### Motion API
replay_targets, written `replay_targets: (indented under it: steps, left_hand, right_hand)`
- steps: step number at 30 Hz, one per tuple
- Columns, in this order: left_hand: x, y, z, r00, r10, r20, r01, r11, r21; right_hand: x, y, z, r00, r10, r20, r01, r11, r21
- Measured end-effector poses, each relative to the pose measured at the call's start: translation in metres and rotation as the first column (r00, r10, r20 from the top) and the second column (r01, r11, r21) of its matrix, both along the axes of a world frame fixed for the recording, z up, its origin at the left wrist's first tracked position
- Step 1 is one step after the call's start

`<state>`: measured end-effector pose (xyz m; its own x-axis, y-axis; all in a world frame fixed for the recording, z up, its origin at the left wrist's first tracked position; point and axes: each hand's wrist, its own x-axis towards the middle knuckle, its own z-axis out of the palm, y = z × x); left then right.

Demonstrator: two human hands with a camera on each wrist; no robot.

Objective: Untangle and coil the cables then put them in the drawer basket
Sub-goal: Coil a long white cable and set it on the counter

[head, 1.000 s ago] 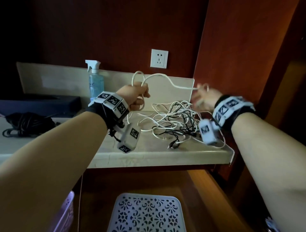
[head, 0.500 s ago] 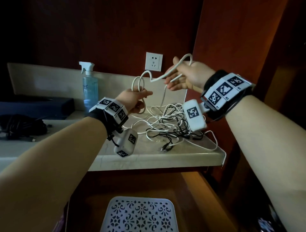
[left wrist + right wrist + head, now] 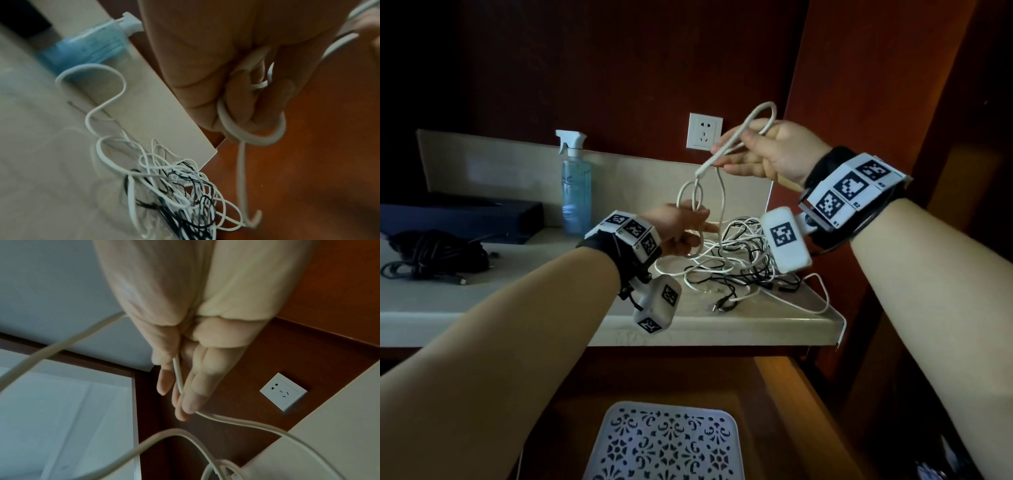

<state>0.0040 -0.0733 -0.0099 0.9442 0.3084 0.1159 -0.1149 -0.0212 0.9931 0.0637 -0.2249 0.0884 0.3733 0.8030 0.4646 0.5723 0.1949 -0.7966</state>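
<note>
while a few loops of the white cable [image 3: 690,205] are gripped in the left hand [image 3: 681,229] and its next length is pinched by the right hand [image 3: 767,154], coiling is judged barely begun. the tangle of cables [image 3: 739,263] is left on the counter [image 3: 551,308], and nothing is seen placed in the drawer basket [image 3: 664,442].

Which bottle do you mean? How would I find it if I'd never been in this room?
Find the pale countertop under the dark red wall. At its back, left of the white wall socket, stands the spray bottle. It is see-through blue with a white trigger top, the only upright thing there; the black cable bundle lies flat further left.
</note>
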Motion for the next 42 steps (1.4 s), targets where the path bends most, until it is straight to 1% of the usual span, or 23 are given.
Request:
replay_targets:
  steps: [3,5,7,9,10,11,13,14,19,23,25,26,27,28,29,30,31,32,35,38,39,41,42]
  left_hand:
    - [0.010,-0.006,-0.001,0.999,0.052,0.013,-0.052,0.998,-0.027]
    - [0.018,-0.010,0.000,0.999,-0.021,0.044,0.026,0.994,-0.105]
    - [0.024,-0.017,0.002,0.985,-0.156,0.073,0.168,0.967,-0.190]
    - [0.028,-0.018,0.005,0.977,-0.197,0.081,0.212,0.943,-0.256]
    - [0.028,-0.016,0.008,0.979,-0.189,0.081,0.205,0.930,-0.307]
    - [0.028,-0.012,0.010,0.981,-0.176,0.083,0.194,0.915,-0.353]
    - [0.028,-0.003,0.014,0.985,-0.138,0.103,0.169,0.895,-0.413]
    - [0.026,0.002,0.016,0.986,-0.121,0.118,0.160,0.887,-0.432]
    - [0.018,0.019,0.022,0.977,-0.132,0.166,0.198,0.848,-0.492]
    - [0.002,0.042,0.026,0.981,-0.072,0.179,0.152,0.857,-0.492]
    - [-0.003,0.053,0.024,0.988,-0.003,0.157,0.076,0.884,-0.461]
    - [-0.005,0.058,0.022,0.990,0.032,0.134,0.030,0.900,-0.436]
    - [-0.005,0.061,0.020,0.992,0.064,0.110,-0.013,0.912,-0.409]
    - [-0.004,0.062,0.019,0.992,0.090,0.091,-0.048,0.920,-0.389]
    - [-0.003,0.063,0.018,0.991,0.111,0.078,-0.073,0.923,-0.377]
    - [-0.002,0.063,0.018,0.990,0.124,0.069,-0.090,0.923,-0.373]
    - [0.000,0.061,0.019,0.990,0.129,0.062,-0.097,0.923,-0.372]
    - [0.001,0.059,0.019,0.991,0.127,0.049,-0.101,0.925,-0.367]
    - [0.005,0.053,0.017,0.990,0.130,-0.051,-0.139,0.946,-0.293]
    - [0.004,0.049,0.014,0.977,0.162,-0.140,-0.186,0.966,-0.179]
    - [0.002,0.048,0.014,0.971,0.174,-0.166,-0.198,0.970,-0.140]
    - [-0.003,0.043,0.014,0.961,0.187,-0.202,-0.206,0.975,-0.080]
    - [-0.006,0.039,0.015,0.958,0.193,-0.212,-0.208,0.977,-0.049]
  right_hand:
    - [0.003,-0.006,0.005,0.997,0.057,-0.060,-0.051,0.994,0.092]
    - [0.003,-0.007,0.011,0.994,0.063,-0.084,-0.050,0.987,0.151]
    - [0.011,-0.011,0.012,0.997,-0.066,-0.045,0.072,0.988,0.136]
    - [0.030,-0.021,0.001,0.955,-0.284,0.092,0.283,0.959,0.025]
    - [0.042,-0.028,-0.007,0.900,-0.376,0.220,0.401,0.912,-0.083]
    - [0.055,-0.034,-0.017,0.821,-0.418,0.389,0.523,0.823,-0.219]
    - [0.075,-0.043,-0.040,0.671,-0.334,0.662,0.705,0.564,-0.430]
    - [0.080,-0.044,-0.052,0.646,-0.289,0.707,0.735,0.485,-0.473]
    - [0.096,-0.013,-0.091,0.691,-0.270,0.670,0.704,0.461,-0.540]
    - [0.126,-0.001,-0.104,0.582,-0.378,0.720,0.809,0.365,-0.461]
    - [0.136,0.003,-0.087,0.580,-0.507,0.638,0.814,0.400,-0.422]
    - [0.138,0.006,-0.071,0.579,-0.579,0.575,0.813,0.463,-0.352]
    - [0.135,0.011,-0.051,0.556,-0.653,0.515,0.818,0.541,-0.198]
    - [0.130,0.016,-0.029,0.530,-0.719,0.450,0.792,0.609,0.039]
    - [0.118,0.020,-0.006,0.540,-0.755,0.373,0.712,0.646,0.277]
    - [0.106,0.024,0.014,0.586,-0.741,0.330,0.612,0.671,0.420]
    - [0.096,0.027,0.029,0.627,-0.702,0.338,0.530,0.702,0.475]
    - [0.090,0.029,0.038,0.627,-0.674,0.391,0.498,0.732,0.464]
    - [0.091,0.023,0.029,0.500,-0.609,0.616,0.635,0.741,0.217]
    - [0.104,0.007,-0.005,0.466,-0.518,0.717,0.757,0.653,-0.020]
    - [0.107,0.001,-0.014,0.494,-0.461,0.737,0.788,0.596,-0.155]
    - [0.103,-0.011,-0.029,0.624,-0.402,0.671,0.772,0.449,-0.449]
    - [0.097,-0.015,-0.034,0.654,-0.393,0.646,0.755,0.384,-0.531]
